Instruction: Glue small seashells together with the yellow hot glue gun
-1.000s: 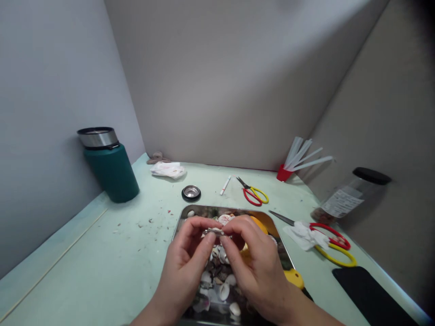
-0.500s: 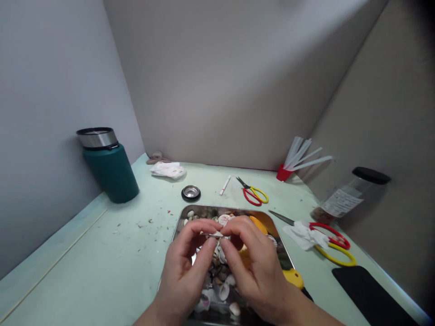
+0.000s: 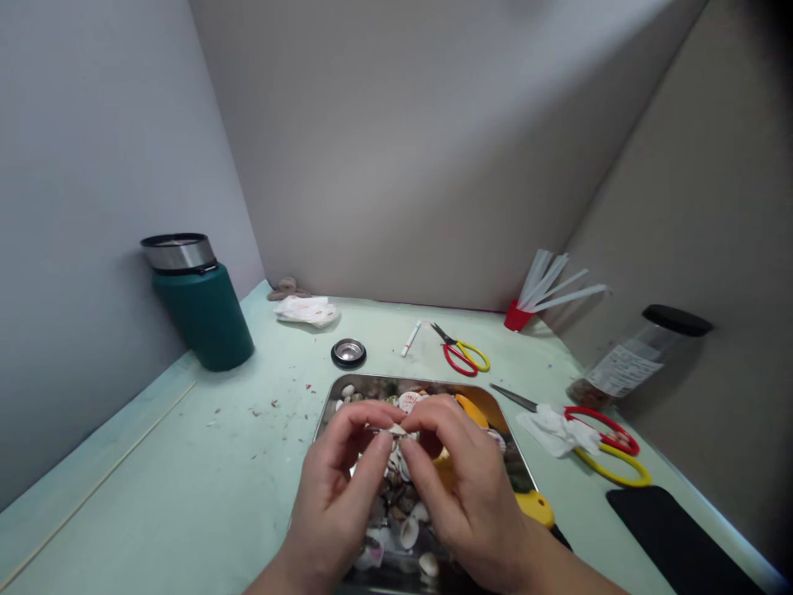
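Between the fingertips of both hands is a small whitish piece that looks like a shell [image 3: 396, 430], mostly covered by fingers. My left hand [image 3: 344, 479] pinches it from the left, thumb below and forefinger above. From the other side my right hand [image 3: 462, 479] grips it the same way. Below them lies a metal tray [image 3: 525, 461] holding several seashells, among them a ribbed scallop shell [image 3: 410, 401] and a pale open shell [image 3: 409, 533]. A yellow-handled tool [image 3: 535, 507] rests across the tray's right edge, partly hidden by my right hand.
Small scissors [image 3: 462, 351], a white stick [image 3: 410, 339] and a round lid [image 3: 348, 353] lie behind the tray. At right are large scissors [image 3: 610, 442] with tissue [image 3: 557, 430], a jar [image 3: 632, 364] and a black phone-like slab [image 3: 675, 529]. A green bottle [image 3: 204, 314] stands left.
Both hands hold nearly the same pose; the small piece between the fingertips has tilted slightly. Everything else stays in place.
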`<state>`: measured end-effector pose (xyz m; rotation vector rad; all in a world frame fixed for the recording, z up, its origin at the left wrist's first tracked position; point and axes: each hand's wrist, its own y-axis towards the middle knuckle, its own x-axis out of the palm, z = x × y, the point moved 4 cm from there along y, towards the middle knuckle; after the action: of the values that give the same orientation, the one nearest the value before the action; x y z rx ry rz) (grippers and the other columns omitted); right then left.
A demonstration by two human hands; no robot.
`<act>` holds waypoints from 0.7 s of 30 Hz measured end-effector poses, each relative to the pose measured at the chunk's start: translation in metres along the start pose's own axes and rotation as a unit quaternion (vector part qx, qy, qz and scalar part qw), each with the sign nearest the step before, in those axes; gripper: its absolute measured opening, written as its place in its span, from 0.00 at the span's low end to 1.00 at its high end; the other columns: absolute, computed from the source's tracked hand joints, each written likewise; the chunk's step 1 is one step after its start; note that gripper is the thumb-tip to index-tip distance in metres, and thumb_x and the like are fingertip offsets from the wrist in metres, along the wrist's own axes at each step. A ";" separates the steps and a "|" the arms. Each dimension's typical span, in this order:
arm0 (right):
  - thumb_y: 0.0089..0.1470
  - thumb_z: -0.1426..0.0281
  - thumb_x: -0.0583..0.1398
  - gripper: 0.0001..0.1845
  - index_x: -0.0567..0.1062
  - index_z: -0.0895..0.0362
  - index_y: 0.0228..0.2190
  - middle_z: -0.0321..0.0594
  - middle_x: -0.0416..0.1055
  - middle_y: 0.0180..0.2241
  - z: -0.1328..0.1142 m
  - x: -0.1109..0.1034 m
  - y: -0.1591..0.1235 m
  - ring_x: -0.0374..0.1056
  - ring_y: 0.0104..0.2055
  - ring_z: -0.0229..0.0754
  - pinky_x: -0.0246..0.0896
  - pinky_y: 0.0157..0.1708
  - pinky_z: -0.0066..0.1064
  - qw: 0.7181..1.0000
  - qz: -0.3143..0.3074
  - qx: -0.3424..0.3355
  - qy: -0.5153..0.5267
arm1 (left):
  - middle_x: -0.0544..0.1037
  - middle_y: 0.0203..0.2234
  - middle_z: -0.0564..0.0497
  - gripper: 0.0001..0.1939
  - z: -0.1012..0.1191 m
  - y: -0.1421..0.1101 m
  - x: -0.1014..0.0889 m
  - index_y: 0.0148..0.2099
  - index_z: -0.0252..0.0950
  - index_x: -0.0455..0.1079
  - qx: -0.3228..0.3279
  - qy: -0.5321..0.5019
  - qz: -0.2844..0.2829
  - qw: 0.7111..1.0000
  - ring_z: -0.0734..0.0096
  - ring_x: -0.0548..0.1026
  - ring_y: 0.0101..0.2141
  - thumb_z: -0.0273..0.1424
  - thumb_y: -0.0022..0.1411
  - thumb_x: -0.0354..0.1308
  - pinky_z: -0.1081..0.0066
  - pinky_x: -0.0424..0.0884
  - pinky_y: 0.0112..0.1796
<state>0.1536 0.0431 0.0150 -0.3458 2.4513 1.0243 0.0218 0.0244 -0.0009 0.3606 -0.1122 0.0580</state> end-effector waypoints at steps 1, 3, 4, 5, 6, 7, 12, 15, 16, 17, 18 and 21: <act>0.56 0.75 0.55 0.05 0.68 0.58 0.36 0.40 0.66 0.34 0.000 0.001 0.000 0.63 0.33 0.40 0.58 0.32 0.34 1.000 0.001 -0.002 -0.002 | 0.75 0.39 0.52 0.04 -0.001 0.000 0.000 0.38 0.40 0.68 -0.006 -0.004 0.005 1.000 0.69 0.73 0.43 0.27 0.63 0.53 0.72 0.67 0.45; 0.54 0.76 0.57 0.06 0.68 0.58 0.37 0.40 0.66 0.34 0.001 0.002 0.000 0.63 0.33 0.40 0.58 0.32 0.33 1.000 0.003 -0.003 -0.006 | 0.76 0.38 0.53 0.04 -0.002 0.001 -0.001 0.38 0.40 0.68 -0.020 -0.016 0.015 1.000 0.71 0.72 0.42 0.27 0.63 0.53 0.73 0.67 0.45; 0.54 0.76 0.57 0.07 0.68 0.58 0.37 0.40 0.66 0.34 0.002 0.003 0.000 0.63 0.33 0.40 0.58 0.31 0.33 1.000 0.006 -0.005 -0.006 | 0.76 0.37 0.53 0.04 -0.002 0.001 -0.001 0.38 0.40 0.68 -0.025 -0.023 0.018 0.999 0.71 0.72 0.42 0.27 0.64 0.52 0.74 0.66 0.45; 0.54 0.77 0.57 0.07 0.68 0.58 0.37 0.40 0.66 0.34 0.002 0.003 -0.001 0.63 0.33 0.40 0.58 0.31 0.33 1.000 0.011 -0.006 -0.006 | 0.76 0.38 0.53 0.04 -0.003 0.001 -0.001 0.38 0.40 0.68 -0.030 -0.030 0.015 0.999 0.71 0.72 0.43 0.27 0.64 0.52 0.73 0.66 0.45; 0.54 0.78 0.56 0.06 0.68 0.57 0.36 0.40 0.66 0.34 0.003 0.003 -0.001 0.63 0.33 0.40 0.58 0.31 0.33 1.000 0.016 -0.008 -0.004 | 0.76 0.38 0.53 0.04 -0.003 0.001 0.000 0.38 0.40 0.67 -0.034 -0.038 0.010 0.999 0.70 0.72 0.43 0.27 0.64 0.52 0.73 0.66 0.45; 0.54 0.78 0.55 0.06 0.68 0.57 0.35 0.39 0.66 0.33 0.004 0.003 -0.001 0.63 0.33 0.40 0.57 0.32 0.32 1.000 0.022 -0.010 -0.003 | 0.76 0.39 0.53 0.04 -0.003 0.002 0.000 0.38 0.40 0.67 -0.037 -0.043 0.004 0.998 0.69 0.72 0.43 0.28 0.64 0.51 0.72 0.66 0.46; 0.53 0.80 0.55 0.07 0.68 0.57 0.34 0.38 0.66 0.31 0.006 0.000 -0.003 0.63 0.32 0.40 0.57 0.31 0.33 0.999 0.045 -0.011 -0.023 | 0.75 0.39 0.52 0.05 -0.006 0.003 0.001 0.39 0.40 0.69 -0.065 -0.007 -0.007 0.998 0.69 0.72 0.42 0.30 0.64 0.52 0.71 0.67 0.44; 0.53 0.80 0.55 0.08 0.68 0.57 0.34 0.39 0.66 0.32 0.005 -0.001 -0.003 0.63 0.32 0.40 0.57 0.31 0.33 0.998 0.055 -0.011 -0.034 | 0.75 0.37 0.53 0.05 -0.008 0.003 0.000 0.39 0.40 0.69 -0.088 0.035 -0.009 0.995 0.70 0.73 0.38 0.32 0.64 0.52 0.71 0.67 0.41; 0.53 0.80 0.55 0.08 0.68 0.57 0.35 0.39 0.66 0.32 0.005 -0.001 -0.002 0.63 0.33 0.40 0.57 0.31 0.33 0.998 0.058 -0.013 -0.035 | 0.75 0.36 0.53 0.05 -0.008 0.004 -0.001 0.39 0.40 0.69 -0.091 0.043 -0.010 0.995 0.70 0.73 0.38 0.32 0.64 0.53 0.72 0.68 0.40; 0.53 0.80 0.55 0.08 0.68 0.57 0.35 0.39 0.66 0.32 0.005 -0.001 -0.002 0.63 0.33 0.40 0.57 0.31 0.33 0.997 0.060 -0.015 -0.036 | 0.75 0.34 0.53 0.05 -0.008 0.004 -0.001 0.38 0.40 0.69 -0.092 0.048 -0.011 0.995 0.70 0.73 0.37 0.32 0.63 0.53 0.73 0.68 0.39; 0.53 0.80 0.55 0.08 0.68 0.57 0.35 0.39 0.66 0.32 0.004 -0.001 -0.001 0.63 0.33 0.40 0.58 0.31 0.33 0.997 0.060 -0.019 -0.036 | 0.75 0.33 0.54 0.04 -0.007 0.004 -0.001 0.38 0.39 0.69 -0.092 0.048 -0.010 0.995 0.70 0.73 0.37 0.33 0.63 0.54 0.73 0.68 0.38; 0.54 0.81 0.54 0.09 0.67 0.57 0.35 0.40 0.66 0.32 0.003 -0.001 0.000 0.63 0.33 0.41 0.58 0.31 0.33 0.997 0.052 -0.037 -0.045 | 0.74 0.30 0.55 0.04 -0.007 0.005 -0.001 0.36 0.38 0.70 -0.099 0.029 -0.002 0.995 0.71 0.72 0.35 0.32 0.61 0.56 0.75 0.68 0.36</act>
<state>0.1552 0.0454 0.0133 -0.1932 2.3773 1.1498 0.0209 0.0319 -0.0057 0.1612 -0.0586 0.0521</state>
